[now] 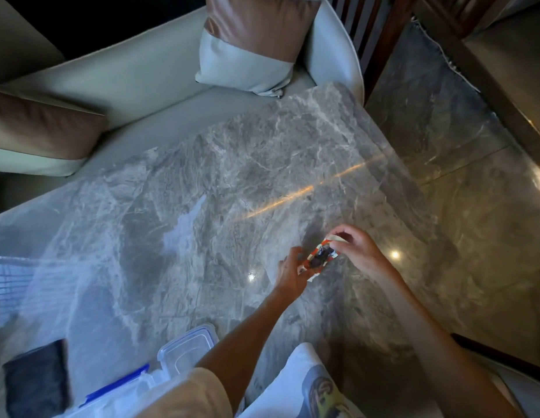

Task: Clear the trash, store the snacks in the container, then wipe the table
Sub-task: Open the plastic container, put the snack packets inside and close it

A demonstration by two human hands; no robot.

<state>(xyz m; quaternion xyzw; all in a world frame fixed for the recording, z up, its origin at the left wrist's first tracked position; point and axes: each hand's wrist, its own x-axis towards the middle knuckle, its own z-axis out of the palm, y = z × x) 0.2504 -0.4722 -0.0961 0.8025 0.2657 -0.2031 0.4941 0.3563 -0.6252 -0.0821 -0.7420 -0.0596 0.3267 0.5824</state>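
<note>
A small red, white and dark snack packet [318, 258] is held over the right part of the grey marble table [202, 182]. My left hand [291, 271] grips its lower end and my right hand [357, 250] pinches its upper end. A clear plastic container [133, 393] with blue clips stands at the table's near edge, partly hidden by my left sleeve. Its clear lid [187, 348] lies just beyond it. A dark folded cloth [36, 381] rests at the near left corner.
A pale sofa [127, 76] with two brown-and-grey cushions [250, 40] runs along the table's far side. Polished stone floor [473, 206] lies to the right, with dark wooden furniture [488, 70] beyond. A wet-looking smear [181, 230] marks the table's middle.
</note>
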